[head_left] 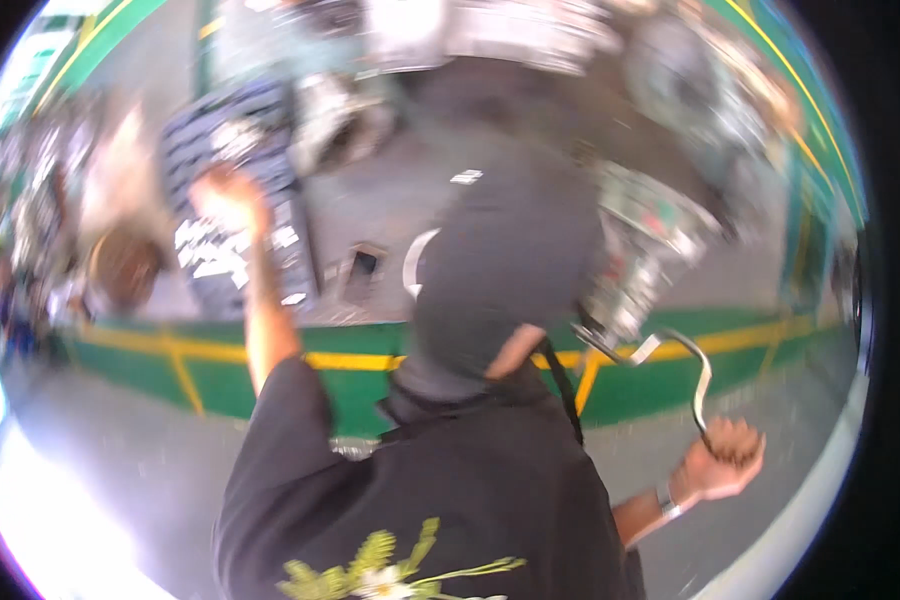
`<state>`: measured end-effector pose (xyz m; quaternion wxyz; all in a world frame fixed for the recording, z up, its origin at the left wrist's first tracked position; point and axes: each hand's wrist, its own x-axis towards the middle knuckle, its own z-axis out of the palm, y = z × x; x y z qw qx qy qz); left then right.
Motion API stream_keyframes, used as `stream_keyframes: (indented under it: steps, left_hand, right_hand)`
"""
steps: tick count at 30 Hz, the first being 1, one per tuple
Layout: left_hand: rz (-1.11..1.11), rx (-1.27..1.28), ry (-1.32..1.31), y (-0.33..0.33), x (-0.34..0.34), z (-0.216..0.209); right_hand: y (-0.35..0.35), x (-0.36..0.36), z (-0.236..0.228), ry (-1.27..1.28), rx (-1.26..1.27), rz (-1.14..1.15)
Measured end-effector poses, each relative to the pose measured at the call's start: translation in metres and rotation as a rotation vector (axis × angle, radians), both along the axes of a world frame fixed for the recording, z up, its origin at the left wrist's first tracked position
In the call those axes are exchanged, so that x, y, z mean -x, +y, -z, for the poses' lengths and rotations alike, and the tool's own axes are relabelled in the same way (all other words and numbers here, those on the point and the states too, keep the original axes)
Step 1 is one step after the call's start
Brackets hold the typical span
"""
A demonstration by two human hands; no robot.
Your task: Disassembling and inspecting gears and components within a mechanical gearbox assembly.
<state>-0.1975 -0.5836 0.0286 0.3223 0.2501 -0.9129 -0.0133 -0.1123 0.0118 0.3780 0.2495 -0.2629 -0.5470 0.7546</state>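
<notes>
Neither of my hands shows. Filling the middle is another person in a dark cap and black shirt (470, 470) with a flower print, seen from above and behind. That person's left hand (232, 200), smeared by motion, reaches over a dark slotted tray (190, 150) with small white pieces (210, 265) scattered on it. At the right, the person's other hand (722, 460), with a band on the wrist, is closed round one end of a curved, shiny rod-like thing (702, 375). Its other end lies near a clear packet (625, 260) of mixed items.
Behind the tray and cap is a grey work surface (350, 210) with a green-and-yellow front edge (350, 360). A small dark rectangular thing (365, 264) lies beside the tray. Farther left stands a brown round object (125, 268). Blurred pale packages (530, 30) lie along the back.
</notes>
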Motion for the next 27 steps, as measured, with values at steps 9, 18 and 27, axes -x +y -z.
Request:
stream_keyframes:
  steps: [9, 18, 27]
  left_hand:
    - [1.065, -1.021, 0.148, 0.369, -0.028, -0.302]
    - [1.173, -0.852, -0.397, 0.523, -0.047, -0.018]
    - [1.387, -0.668, -0.473, 0.528, -0.056, -0.008]
  right_hand:
    - [0.035, -0.065, 0.022, 0.188, 0.191, 0.070]
    - [0.063, -0.157, 0.035, 0.270, 0.322, 0.158]
    - [0.081, -0.190, 0.046, 0.211, 0.334, 0.186]
